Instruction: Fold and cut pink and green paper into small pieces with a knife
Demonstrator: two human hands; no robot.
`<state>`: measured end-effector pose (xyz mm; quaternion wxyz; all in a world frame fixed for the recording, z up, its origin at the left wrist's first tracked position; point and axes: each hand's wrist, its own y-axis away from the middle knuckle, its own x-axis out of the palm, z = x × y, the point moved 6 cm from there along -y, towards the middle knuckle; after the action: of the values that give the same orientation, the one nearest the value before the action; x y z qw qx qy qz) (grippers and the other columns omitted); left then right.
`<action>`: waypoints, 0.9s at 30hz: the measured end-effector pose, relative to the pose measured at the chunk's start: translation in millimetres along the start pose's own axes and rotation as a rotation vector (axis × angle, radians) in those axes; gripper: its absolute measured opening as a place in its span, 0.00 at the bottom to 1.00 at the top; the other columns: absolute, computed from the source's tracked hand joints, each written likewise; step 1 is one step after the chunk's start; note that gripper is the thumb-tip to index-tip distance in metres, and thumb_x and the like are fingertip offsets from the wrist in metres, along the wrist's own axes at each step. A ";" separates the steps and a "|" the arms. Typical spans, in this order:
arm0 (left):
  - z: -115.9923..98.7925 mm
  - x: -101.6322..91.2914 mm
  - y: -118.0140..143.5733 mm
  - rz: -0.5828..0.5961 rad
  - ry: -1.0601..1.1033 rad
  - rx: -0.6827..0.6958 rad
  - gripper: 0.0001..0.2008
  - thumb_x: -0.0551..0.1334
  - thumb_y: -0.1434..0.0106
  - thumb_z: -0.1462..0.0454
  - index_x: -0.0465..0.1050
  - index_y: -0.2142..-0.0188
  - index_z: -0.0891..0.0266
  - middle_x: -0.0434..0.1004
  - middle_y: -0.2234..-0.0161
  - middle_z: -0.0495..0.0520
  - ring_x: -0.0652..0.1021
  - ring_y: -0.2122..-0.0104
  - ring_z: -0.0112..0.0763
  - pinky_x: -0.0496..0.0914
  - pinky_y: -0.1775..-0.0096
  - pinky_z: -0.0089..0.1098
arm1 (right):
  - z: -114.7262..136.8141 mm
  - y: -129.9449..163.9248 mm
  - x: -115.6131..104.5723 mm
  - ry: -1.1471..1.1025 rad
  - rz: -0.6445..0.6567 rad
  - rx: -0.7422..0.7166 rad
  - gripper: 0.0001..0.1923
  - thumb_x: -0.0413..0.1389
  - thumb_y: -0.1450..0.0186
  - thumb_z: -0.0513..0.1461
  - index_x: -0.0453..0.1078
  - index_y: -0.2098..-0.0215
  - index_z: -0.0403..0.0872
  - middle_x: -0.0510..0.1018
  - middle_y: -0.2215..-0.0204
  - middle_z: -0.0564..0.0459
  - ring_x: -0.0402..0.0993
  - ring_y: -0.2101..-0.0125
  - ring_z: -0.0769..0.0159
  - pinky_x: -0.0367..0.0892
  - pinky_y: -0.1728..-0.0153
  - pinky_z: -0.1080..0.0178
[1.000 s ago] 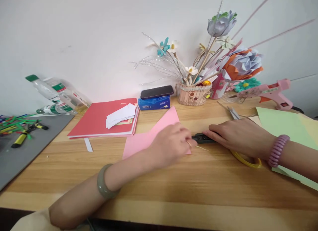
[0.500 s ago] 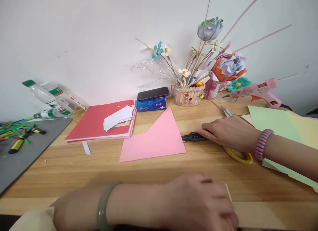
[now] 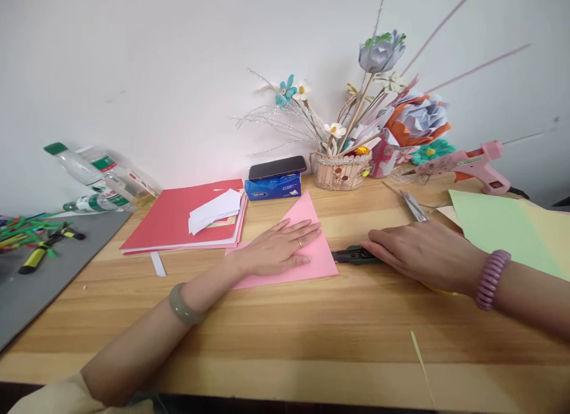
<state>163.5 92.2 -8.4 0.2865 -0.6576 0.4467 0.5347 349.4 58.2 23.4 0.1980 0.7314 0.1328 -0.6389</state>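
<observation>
My left hand [image 3: 278, 249] lies flat, fingers spread, on a folded pink paper sheet [image 3: 317, 261] in the middle of the wooden table [image 3: 285, 337]. My right hand [image 3: 416, 250] rests palm-down over a black tool [image 3: 354, 255] just right of the pink sheet; only the tool's dark tip shows, and whether the fingers grip it is hidden. A thin pale strip [image 3: 421, 357] lies on the table near the front edge, apart from both hands.
A red folder with white scraps [image 3: 187, 218] lies at the back left, with a phone on a blue box [image 3: 276, 176] beside it. Behind are a basket of paper flowers [image 3: 345, 167], a pink glue gun [image 3: 467, 164], scissors [image 3: 414, 206] and green paper [image 3: 503, 230]. Bottles [image 3: 98, 170] and a grey mat [image 3: 35, 271] are at left.
My left hand left the pink sheet, dropped the thin strip near the front edge, and came back to lie flat on the sheet. The right hand stayed on the black tool.
</observation>
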 end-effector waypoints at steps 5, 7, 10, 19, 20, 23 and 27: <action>-0.8 -2.4 0.5 0.007 -0.007 0.009 0.32 0.44 0.33 0.47 0.36 0.35 0.57 0.38 0.34 0.52 0.43 0.36 0.33 0.37 0.39 0.41 | 3.7 3.3 3.6 -0.049 -0.005 -0.033 0.26 0.31 0.31 0.48 0.65 0.72 0.49 0.77 0.75 0.52 0.72 0.76 0.60 0.47 0.78 0.62; -0.4 -3.0 0.9 -0.001 0.003 0.016 0.34 0.45 0.34 0.46 0.37 0.35 0.58 0.38 0.34 0.53 0.43 0.36 0.34 0.37 0.39 0.42 | 4.2 4.7 5.1 -0.057 -0.009 -0.036 0.27 0.31 0.31 0.49 0.65 0.73 0.49 0.77 0.76 0.52 0.71 0.76 0.60 0.46 0.78 0.62; -0.4 -3.1 1.2 -0.011 0.017 0.022 0.35 0.46 0.35 0.45 0.36 0.35 0.57 0.38 0.34 0.53 0.44 0.36 0.35 0.37 0.39 0.43 | 4.8 9.2 7.9 -0.050 -0.017 -0.030 0.27 0.32 0.32 0.52 0.65 0.74 0.49 0.75 0.77 0.51 0.70 0.79 0.60 0.45 0.79 0.62; -5.2 -3.3 5.2 -0.020 0.078 0.079 0.35 0.51 0.36 0.47 0.38 0.35 0.54 0.41 0.35 0.52 0.46 0.36 0.37 0.37 0.39 0.42 | 29.1 34.2 0.7 0.039 -0.216 -0.125 0.24 0.35 0.32 0.51 0.62 0.74 0.48 0.70 0.83 0.53 0.67 0.84 0.60 0.44 0.80 0.62; -5.6 -3.0 5.6 -0.018 0.079 0.084 0.35 0.51 0.36 0.47 0.38 0.35 0.54 0.41 0.35 0.52 0.46 0.36 0.37 0.37 0.39 0.42 | 31.5 36.5 -0.3 0.049 -0.241 -0.130 0.23 0.35 0.32 0.51 0.61 0.74 0.49 0.70 0.84 0.53 0.67 0.85 0.60 0.44 0.81 0.62; -6.3 -2.5 6.2 -0.011 0.076 0.089 0.36 0.50 0.36 0.46 0.38 0.35 0.55 0.41 0.35 0.53 0.46 0.36 0.36 0.37 0.39 0.42 | 36.1 40.8 -1.7 0.070 -0.282 -0.137 0.22 0.36 0.32 0.50 0.60 0.75 0.49 0.68 0.85 0.54 0.66 0.87 0.60 0.41 0.82 0.62; -7.0 -3.5 6.3 -0.018 0.076 0.089 0.36 0.50 0.36 0.46 0.39 0.35 0.56 0.41 0.35 0.53 0.46 0.36 0.37 0.38 0.39 0.42 | 37.5 41.7 -2.1 0.066 -0.289 -0.131 0.22 0.36 0.32 0.49 0.61 0.75 0.49 0.69 0.85 0.54 0.67 0.87 0.61 0.41 0.83 0.63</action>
<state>160.9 84.4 -2.6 0.3032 -0.6680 0.4746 0.4865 334.7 4.1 26.6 0.1469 0.7109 0.2842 -0.6263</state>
